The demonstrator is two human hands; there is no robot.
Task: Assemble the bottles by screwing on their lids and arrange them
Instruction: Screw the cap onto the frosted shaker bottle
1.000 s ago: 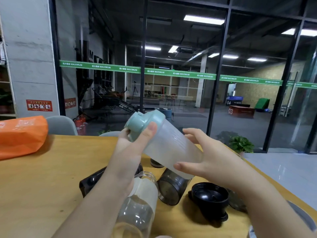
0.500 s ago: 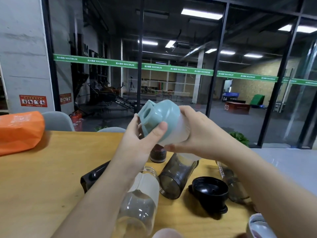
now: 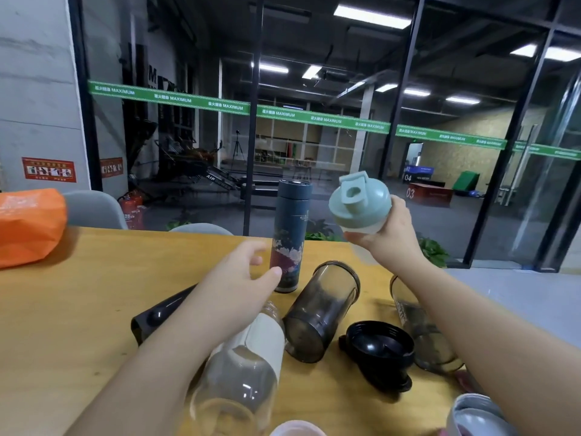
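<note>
1. Head view: right hand (image 3: 388,237) grips the frosted bottle (image 3: 361,229), mint lid (image 3: 360,202) on, held above the far right of the desk (image 3: 78,309); one-handed hold could slip.
2. Left hand (image 3: 242,278), fingers apart and empty, hovers near the upright blue flask (image 3: 290,237); could knock it over.
3. Lidless smoky bottle (image 3: 320,313) lies on its side; may roll.

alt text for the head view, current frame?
The right hand holds up a frosted bottle with a mint-green lid while the left hand hovers open above a wooden table strewn with lidless bottles, beside an upright dark blue flask.
</note>
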